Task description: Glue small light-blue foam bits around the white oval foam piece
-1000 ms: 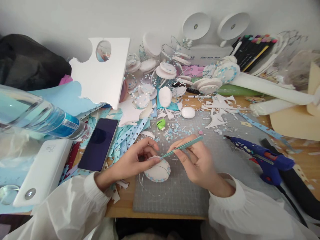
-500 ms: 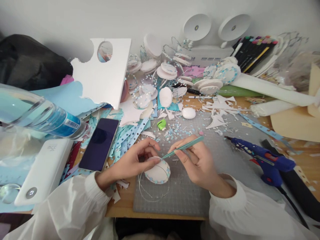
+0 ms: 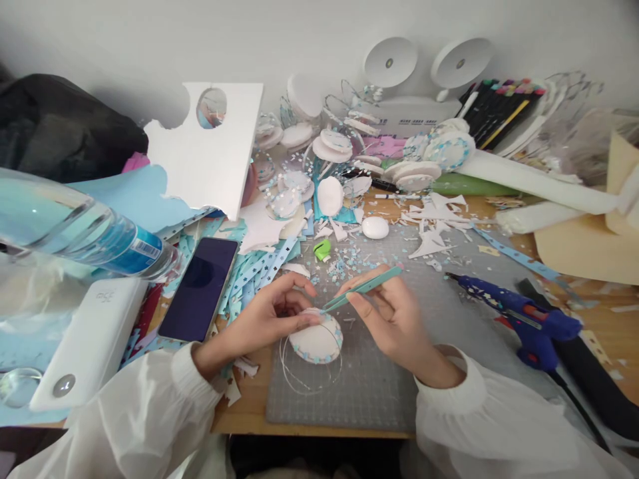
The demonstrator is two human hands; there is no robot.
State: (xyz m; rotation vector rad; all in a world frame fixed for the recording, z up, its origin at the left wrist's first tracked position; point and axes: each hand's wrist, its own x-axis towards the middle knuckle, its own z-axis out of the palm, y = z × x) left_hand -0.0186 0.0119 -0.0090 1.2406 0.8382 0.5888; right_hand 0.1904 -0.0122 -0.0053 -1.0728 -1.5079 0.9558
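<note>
My left hand [image 3: 272,318] pinches the upper left rim of a white foam disc [image 3: 316,340] edged with tiny blue pieces, which lies on the grey cutting mat [image 3: 369,386]. A thin wire loop [image 3: 309,372] curls around the disc's front. My right hand [image 3: 392,318] grips teal tweezers [image 3: 363,289], their tips touching the disc's top edge close to my left fingertips.
A blue glue gun [image 3: 519,316] lies right of the mat. A dark phone [image 3: 200,287], a white power bank [image 3: 84,342] and a water bottle [image 3: 74,233] are on the left. Foam discs, paper scraps [image 3: 429,226], a white board [image 3: 210,156] and markers [image 3: 499,106] crowd the back.
The wire loop has spread wider around the disc. My hands and the tweezers stay at the disc's top edge, shifted only slightly.
</note>
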